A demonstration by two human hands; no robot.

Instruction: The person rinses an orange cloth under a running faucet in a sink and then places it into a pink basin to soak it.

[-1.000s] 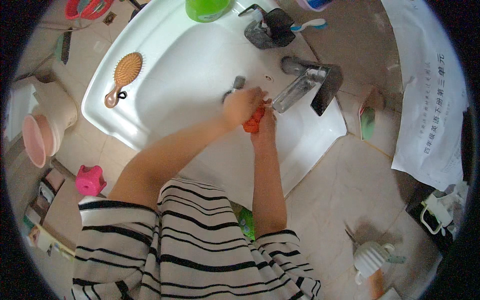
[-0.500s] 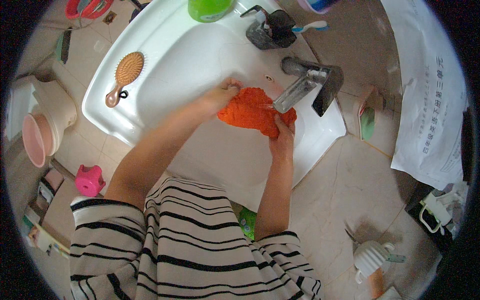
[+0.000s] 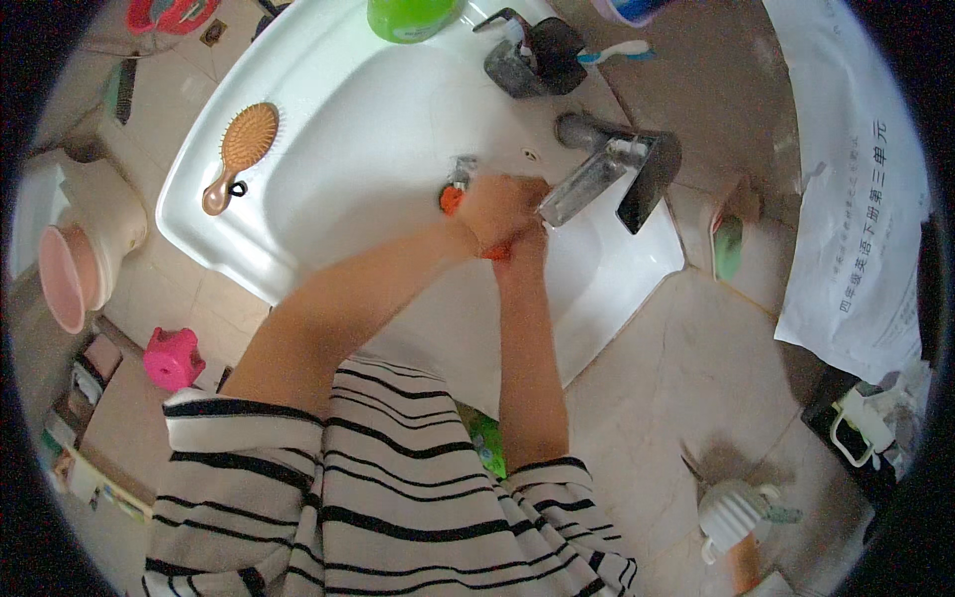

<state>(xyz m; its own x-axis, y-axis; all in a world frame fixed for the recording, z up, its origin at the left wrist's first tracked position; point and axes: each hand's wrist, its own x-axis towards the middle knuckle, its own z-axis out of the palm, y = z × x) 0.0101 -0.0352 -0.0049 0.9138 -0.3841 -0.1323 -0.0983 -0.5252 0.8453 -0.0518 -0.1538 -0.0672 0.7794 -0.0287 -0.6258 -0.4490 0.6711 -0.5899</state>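
Observation:
Both of my hands are bunched together over the white sink (image 3: 328, 129), just under the metal tap (image 3: 597, 174). My left hand (image 3: 497, 211) lies on top and squeezes an orange cloth (image 3: 453, 199), of which only small bits show at its left and lower edges. My right hand (image 3: 524, 242) is mostly hidden beneath the left one and grips the same cloth from below.
A wooden hairbrush (image 3: 239, 154) lies on the sink's left rim. A green cup (image 3: 408, 18) and a dark toothbrush holder (image 3: 537, 55) stand at the back. A pink stool (image 3: 171, 358), a pink-rimmed bin (image 3: 70, 264) and a white paper sheet (image 3: 856, 199) surround the sink.
The orange cloth was spread open between my hands half a second ago. Now my hands have closed together and bunched it up near the tap.

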